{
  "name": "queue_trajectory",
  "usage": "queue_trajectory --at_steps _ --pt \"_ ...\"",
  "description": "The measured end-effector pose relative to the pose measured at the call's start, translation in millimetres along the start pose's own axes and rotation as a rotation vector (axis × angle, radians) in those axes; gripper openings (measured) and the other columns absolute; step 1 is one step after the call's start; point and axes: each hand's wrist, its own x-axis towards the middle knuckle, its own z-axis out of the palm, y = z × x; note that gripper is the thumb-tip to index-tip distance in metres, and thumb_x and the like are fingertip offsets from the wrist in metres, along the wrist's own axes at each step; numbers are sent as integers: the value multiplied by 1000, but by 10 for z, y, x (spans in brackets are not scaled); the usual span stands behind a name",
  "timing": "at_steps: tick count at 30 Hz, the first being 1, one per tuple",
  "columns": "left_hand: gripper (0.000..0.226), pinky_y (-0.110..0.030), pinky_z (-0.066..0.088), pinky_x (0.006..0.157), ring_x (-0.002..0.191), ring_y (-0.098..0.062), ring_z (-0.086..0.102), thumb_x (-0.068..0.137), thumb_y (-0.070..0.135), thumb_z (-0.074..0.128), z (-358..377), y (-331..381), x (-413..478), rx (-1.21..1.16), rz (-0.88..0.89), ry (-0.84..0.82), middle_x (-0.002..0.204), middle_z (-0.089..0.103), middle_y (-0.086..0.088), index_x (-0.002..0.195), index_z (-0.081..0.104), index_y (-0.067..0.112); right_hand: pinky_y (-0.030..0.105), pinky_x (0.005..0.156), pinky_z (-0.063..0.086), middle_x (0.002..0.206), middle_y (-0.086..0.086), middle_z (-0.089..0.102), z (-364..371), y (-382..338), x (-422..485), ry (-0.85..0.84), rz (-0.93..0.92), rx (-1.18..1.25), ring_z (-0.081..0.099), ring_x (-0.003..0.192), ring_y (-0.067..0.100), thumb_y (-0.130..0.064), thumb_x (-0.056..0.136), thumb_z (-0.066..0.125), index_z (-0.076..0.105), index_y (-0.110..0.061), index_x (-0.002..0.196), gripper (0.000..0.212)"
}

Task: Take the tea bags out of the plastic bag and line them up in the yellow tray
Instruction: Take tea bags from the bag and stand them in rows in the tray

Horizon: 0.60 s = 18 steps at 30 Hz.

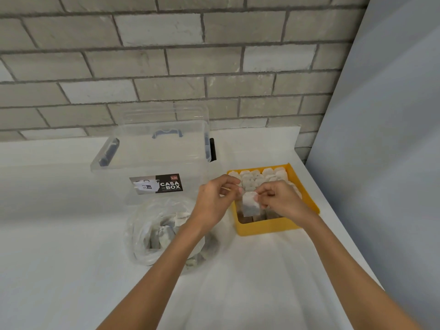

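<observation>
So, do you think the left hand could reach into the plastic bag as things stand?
Probably yes: the plastic bag looks open close beside the left hand, with nothing covering its mouth; the right hand pinches the current tea bag.

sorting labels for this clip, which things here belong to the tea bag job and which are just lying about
Job:
tea bag pinched by right hand
left hand beside it
yellow tray holding lined-up tea bags
plastic bag

Lying about:
clear storage box
white counter
</observation>
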Motion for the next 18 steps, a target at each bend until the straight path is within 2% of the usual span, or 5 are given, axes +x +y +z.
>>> queue_trajectory --at_steps 5,9,12,16,18 --pt "10 -7 43 68 67 9 56 87 13 67 -141 -91 -117 3 -33 62 77 68 11 93 70 20 21 59 49 63 7 64 183 95 13 -49 62 -138 59 55 10 0 86 63 65 -10 82 10" --pt "15 -5 43 67 67 9 57 88 10 65 -175 -144 -237 9 -57 75 78 68 14 91 69 24 27 69 53 78 11 69 296 92 51 -77 43 -272 63 68 16 6 83 56 70 -4 91 19" --pt "15 -6 44 67 68 7 57 88 11 65 -200 -149 -295 17 -50 91 80 68 17 90 69 26 30 72 54 78 7 65 354 88 87 -67 59 -324 65 79 23 6 81 58 68 -6 90 18" --pt "16 -6 44 67 68 6 57 88 12 65 -228 -106 -325 -11 -53 117 82 67 19 89 69 27 20 57 46 80 8 63 415 105 104 -25 75 -357 61 74 21 3 81 60 62 -11 83 15" --pt "14 -7 44 66 68 6 56 89 13 65 -249 -80 -342 -29 -54 121 83 68 18 92 70 25 23 59 48 81 9 63 430 115 113 -14 75 -358 61 75 22 1 81 62 61 -11 83 13"
